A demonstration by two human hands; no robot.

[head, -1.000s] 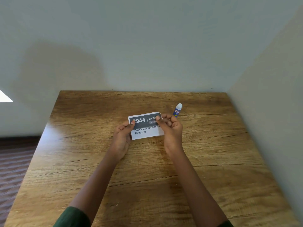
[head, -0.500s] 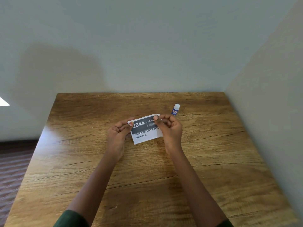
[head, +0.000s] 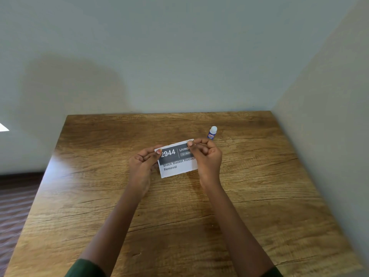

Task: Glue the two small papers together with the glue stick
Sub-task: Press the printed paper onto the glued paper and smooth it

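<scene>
Pale walls meet behind a wooden table (head: 249, 196). Above its middle, both hands pinch one printed paper (head: 177, 163) — left hand (head: 142, 164) at its upper left corner, right hand (head: 207, 156) at its upper right. Just beyond — a capped glue stick (head: 212, 133), upright.

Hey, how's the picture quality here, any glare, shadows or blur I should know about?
Head view: soft glare whitens the left edge of the table; a broad faint shadow lies on the wall behind it; the big print on the paper is sharp, its small grey tag blurry; the label on the glue stick is too small to read; the wide lens splays the table's sides outward.
</scene>
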